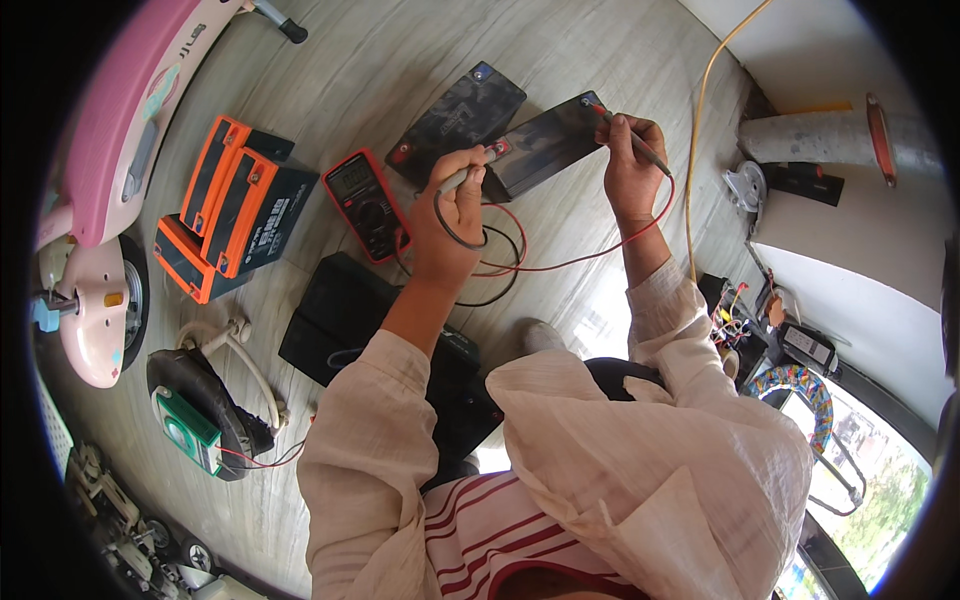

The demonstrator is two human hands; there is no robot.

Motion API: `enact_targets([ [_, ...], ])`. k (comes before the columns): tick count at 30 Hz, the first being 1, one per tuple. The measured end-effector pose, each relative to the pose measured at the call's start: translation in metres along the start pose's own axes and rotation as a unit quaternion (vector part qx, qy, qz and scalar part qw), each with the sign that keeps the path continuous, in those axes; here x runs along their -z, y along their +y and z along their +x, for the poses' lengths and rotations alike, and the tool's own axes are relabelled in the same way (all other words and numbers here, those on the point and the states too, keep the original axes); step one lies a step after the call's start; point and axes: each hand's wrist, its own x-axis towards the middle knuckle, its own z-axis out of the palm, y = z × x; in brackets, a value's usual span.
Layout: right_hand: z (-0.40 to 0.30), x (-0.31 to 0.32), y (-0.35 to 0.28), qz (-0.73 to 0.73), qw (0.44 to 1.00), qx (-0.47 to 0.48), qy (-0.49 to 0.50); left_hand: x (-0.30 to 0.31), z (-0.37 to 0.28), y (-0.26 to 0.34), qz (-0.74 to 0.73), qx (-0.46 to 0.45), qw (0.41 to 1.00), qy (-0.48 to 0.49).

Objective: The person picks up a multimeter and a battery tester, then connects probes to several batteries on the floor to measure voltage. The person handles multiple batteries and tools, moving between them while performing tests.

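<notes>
My left hand point(451, 214) grips a grey test probe point(454, 180) with a black lead. Its tip is at the red-marked terminal point(500, 145) on the near end of a black battery point(547, 142). Between the fingers of my right hand point(631, 161) is a second probe point(636, 142), red near its tip and on a red lead. That tip is at the terminal point(586, 102) on the battery's far end. Another dark battery point(457, 124) lies alongside. Left of my left hand, a red-cased digital multimeter point(367, 206) rests on the floor; its display is faint.
Orange-topped batteries point(240, 202) stand together at left, beside a pink scooter point(120, 135). Black batteries point(341, 300) sit near my legs. A green-faced meter point(186, 431) leans on a black seat-like object point(202, 382). A yellow cable point(699, 135) crosses the floor at right, near loose wires point(729, 322).
</notes>
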Motion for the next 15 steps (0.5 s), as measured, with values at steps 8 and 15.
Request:
enact_targets([
  [8, 0.004, -0.001, -0.003, -0.062, 0.998, -0.007, -0.001, -0.005, 0.008, 0.015, 0.133, -0.035, 0.99, -0.022],
  [15, 0.012, -0.002, -0.011, -0.185, 0.981, 0.022, -0.061, -0.008, 0.01, 0.018, 0.201, -0.071, 0.976, -0.031],
])
